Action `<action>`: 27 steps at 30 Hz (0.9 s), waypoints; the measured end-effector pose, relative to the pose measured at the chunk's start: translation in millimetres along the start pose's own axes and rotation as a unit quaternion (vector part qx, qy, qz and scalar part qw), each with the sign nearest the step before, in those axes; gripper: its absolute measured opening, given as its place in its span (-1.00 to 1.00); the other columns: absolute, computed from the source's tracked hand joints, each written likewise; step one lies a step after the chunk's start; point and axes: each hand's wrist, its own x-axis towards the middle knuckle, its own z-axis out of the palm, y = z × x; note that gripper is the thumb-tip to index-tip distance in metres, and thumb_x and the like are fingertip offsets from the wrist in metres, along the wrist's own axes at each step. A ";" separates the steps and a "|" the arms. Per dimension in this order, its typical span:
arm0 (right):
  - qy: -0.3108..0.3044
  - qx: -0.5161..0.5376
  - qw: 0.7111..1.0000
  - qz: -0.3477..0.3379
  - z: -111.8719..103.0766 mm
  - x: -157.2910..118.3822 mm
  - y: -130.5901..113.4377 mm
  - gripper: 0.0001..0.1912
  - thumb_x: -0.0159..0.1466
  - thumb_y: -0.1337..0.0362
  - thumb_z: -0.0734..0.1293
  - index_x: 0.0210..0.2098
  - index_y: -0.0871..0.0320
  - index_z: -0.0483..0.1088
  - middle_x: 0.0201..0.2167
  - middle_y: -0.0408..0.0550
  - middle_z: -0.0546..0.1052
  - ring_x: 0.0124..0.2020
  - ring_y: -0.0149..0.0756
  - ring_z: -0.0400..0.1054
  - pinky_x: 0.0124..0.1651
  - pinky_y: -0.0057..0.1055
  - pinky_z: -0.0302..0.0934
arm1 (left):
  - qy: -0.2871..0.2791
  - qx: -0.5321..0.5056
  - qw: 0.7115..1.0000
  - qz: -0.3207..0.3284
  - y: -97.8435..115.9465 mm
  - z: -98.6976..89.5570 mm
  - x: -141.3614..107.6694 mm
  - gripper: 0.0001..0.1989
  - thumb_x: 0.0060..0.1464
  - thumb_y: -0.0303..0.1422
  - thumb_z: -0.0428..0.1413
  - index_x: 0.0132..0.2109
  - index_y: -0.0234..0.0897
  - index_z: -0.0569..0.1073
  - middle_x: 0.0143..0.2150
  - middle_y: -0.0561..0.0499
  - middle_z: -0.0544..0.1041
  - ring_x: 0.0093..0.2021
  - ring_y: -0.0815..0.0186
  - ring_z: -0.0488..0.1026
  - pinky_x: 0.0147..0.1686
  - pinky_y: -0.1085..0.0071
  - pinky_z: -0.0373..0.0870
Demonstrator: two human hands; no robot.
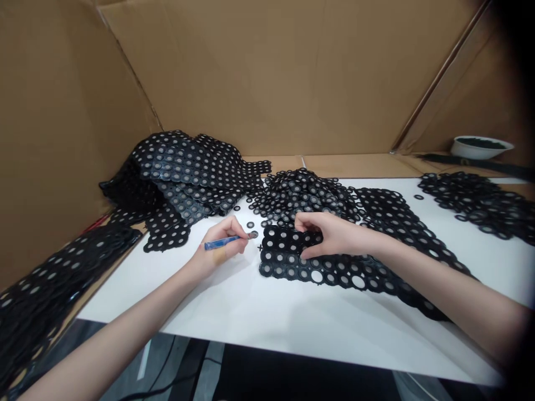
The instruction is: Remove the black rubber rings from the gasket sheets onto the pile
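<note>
In my left hand (221, 245) is a slim tool with a blue handle (219, 243), gripped like a pen. Its narrow tip meets a small black ring at the left end of a black sheet of joined rings (284, 273). My right hand (330, 234) is curled over that sheet, fingertips at its upper side and thumb lower down, holding it on the white table. Pale discs or holes show in the rings; two larger white openings show along the near edge. Loose black rings (250, 225) lie just beyond my left fingers.
A heap of loose black rings (307, 192) stands behind the sheet. Folded ring sheets (196, 161) are piled back left, with more sheets (62, 278) at the left edge. More rings (480, 200) and a white bowl (480, 149) are on the right. Cardboard walls (267, 78) surround the table (234, 317).
</note>
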 end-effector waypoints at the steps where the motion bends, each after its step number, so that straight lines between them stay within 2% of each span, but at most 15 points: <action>1: 0.001 0.002 1.000 -0.001 0.3 -0.1 -0.1 -0.63 0.05 0.21 0.43 -0.39 0.13 0.11 -0.44 -0.21 0.22 -0.40 -0.37 0.06 -0.37 -0.44 -0.03 | -0.004 -0.003 1.000 -0.004 -0.8 -1.1 -0.2 -0.77 0.07 -0.29 0.15 -0.28 -0.36 0.29 -0.44 0.05 0.39 -0.42 0.47 0.30 -0.39 0.57 0.18; 6: 0.005 0.005 1.000 -0.007 0.8 -0.4 -0.6 -0.63 0.05 0.22 0.43 -0.39 0.13 0.11 -0.44 -0.21 0.21 -0.40 -0.38 0.07 -0.36 -0.44 -0.03 | -0.063 -0.037 0.997 -0.028 -5.1 -1.0 -1.1 -0.76 0.06 -0.29 0.15 -0.28 -0.37 0.29 -0.45 0.05 0.37 -0.46 0.48 0.27 -0.43 0.57 0.15; 9: 0.004 0.010 1.000 -0.010 1.2 -0.4 -0.4 -0.63 0.06 0.21 0.42 -0.40 0.13 0.10 -0.44 -0.21 0.21 -0.41 -0.37 0.07 -0.37 -0.44 -0.03 | -0.073 -0.033 0.996 -0.036 -5.0 0.1 -1.6 -0.75 0.06 -0.27 0.16 -0.28 -0.37 0.30 -0.44 0.04 0.36 -0.45 0.48 0.27 -0.44 0.57 0.15; 13: 0.005 0.018 1.000 -0.010 1.7 -1.0 -0.6 -0.65 0.07 0.24 0.42 -0.40 0.13 0.10 -0.44 -0.21 0.20 -0.41 -0.38 0.06 -0.37 -0.45 -0.03 | -0.045 0.007 0.999 -0.015 -0.5 -0.6 -2.2 -0.74 0.11 -0.24 0.14 -0.26 -0.36 0.30 -0.43 0.05 0.36 -0.43 0.48 0.28 -0.40 0.56 0.17; 16: 0.004 0.025 1.000 -0.004 2.1 -1.4 -0.8 -0.66 0.07 0.27 0.41 -0.40 0.13 0.11 -0.44 -0.22 0.21 -0.40 -0.39 0.07 -0.37 -0.46 -0.03 | -0.014 0.087 0.996 0.007 6.2 -2.2 -2.2 -0.76 0.14 -0.24 0.13 -0.20 -0.34 0.33 -0.32 0.03 0.41 -0.35 0.47 0.32 -0.35 0.57 0.21; 20: 0.006 0.023 1.000 0.002 3.1 -0.8 0.5 -0.66 0.07 0.28 0.42 -0.40 0.13 0.11 -0.44 -0.23 0.21 -0.41 -0.40 0.07 -0.37 -0.46 -0.02 | -0.004 0.186 0.982 0.040 14.3 -4.7 -1.4 -0.78 0.16 -0.24 0.10 -0.15 -0.31 0.37 -0.21 0.01 0.45 -0.21 0.43 0.39 -0.22 0.55 0.27; 23: 0.008 0.022 1.000 0.000 4.2 -0.5 1.9 -0.66 0.07 0.28 0.42 -0.39 0.13 0.11 -0.44 -0.24 0.21 -0.41 -0.41 0.07 -0.37 -0.47 -0.02 | 0.000 0.193 0.980 0.038 16.2 -5.5 -1.2 -0.78 0.16 -0.24 0.11 -0.17 -0.31 0.39 -0.22 0.02 0.47 -0.22 0.44 0.40 -0.22 0.56 0.27; 27: 0.012 0.013 1.000 -0.006 4.5 -0.5 2.3 -0.66 0.07 0.28 0.43 -0.39 0.13 0.12 -0.44 -0.23 0.21 -0.41 -0.41 0.08 -0.37 -0.47 0.00 | -0.001 0.171 0.985 0.022 15.5 -4.1 -1.5 -0.78 0.14 -0.24 0.13 -0.19 -0.33 0.38 -0.28 0.03 0.47 -0.31 0.48 0.38 -0.32 0.60 0.25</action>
